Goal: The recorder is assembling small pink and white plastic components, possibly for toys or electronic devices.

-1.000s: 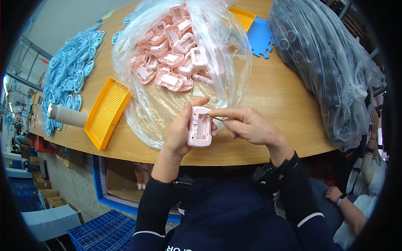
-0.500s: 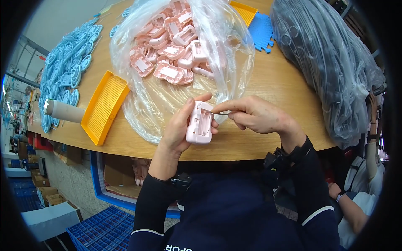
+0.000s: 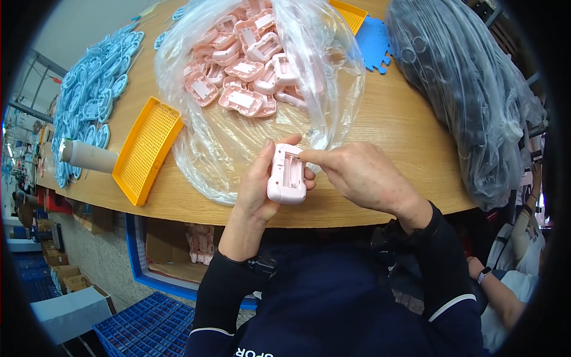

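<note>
While the left hand (image 3: 257,181) stays clamped around the pink battery housing (image 3: 279,178) above the surface (image 3: 410,137), the right hand (image 3: 373,177) has turned, its thin rod no longer showing; compartment (image 3: 292,171) work probably continues, though that grip's state I cannot tell.

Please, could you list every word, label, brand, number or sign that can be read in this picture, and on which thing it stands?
White letters on the wearer's dark top: cut off at the lower edge; I do not copy them out.
Pink case: none that I can read.
Elsewhere: any writing is too small or blurred to read.
</note>
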Demonstrator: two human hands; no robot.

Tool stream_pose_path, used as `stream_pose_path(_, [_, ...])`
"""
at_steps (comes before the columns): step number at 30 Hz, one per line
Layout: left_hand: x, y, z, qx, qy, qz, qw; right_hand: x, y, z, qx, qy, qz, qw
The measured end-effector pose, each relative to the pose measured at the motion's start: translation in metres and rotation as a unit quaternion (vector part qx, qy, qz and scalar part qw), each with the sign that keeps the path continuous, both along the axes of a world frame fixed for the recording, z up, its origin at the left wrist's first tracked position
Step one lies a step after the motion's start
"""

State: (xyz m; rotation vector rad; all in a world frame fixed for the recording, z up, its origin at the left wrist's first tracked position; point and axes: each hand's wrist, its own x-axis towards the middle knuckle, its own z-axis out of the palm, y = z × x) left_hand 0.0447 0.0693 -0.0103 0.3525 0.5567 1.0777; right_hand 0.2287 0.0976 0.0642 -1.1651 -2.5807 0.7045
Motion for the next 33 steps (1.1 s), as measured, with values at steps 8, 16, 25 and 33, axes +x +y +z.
stream_pose_path(8, [0.001, -0.004, -0.002, 0.013, 0.047, 0.013, 0.999, -0.005, -0.001, 0.006, 0.006, -0.075, 0.008, 0.997])
stream_pose_path(16, [0.001, -0.006, 0.001, 0.034, 0.107, 0.009, 0.994, -0.010, -0.007, 0.014, 0.041, -0.127, 0.017, 0.991])
stream_pose_path(25, [-0.004, -0.006, -0.005, 0.013, 0.027, -0.006, 1.000, -0.012, -0.006, 0.017, 0.041, -0.150, 0.028, 0.987])
stream_pose_path(33, [-0.005, -0.006, -0.005, 0.005, 0.004, 0.011, 1.000, -0.006, 0.000, 0.009, 0.010, 0.006, -0.020, 1.000])
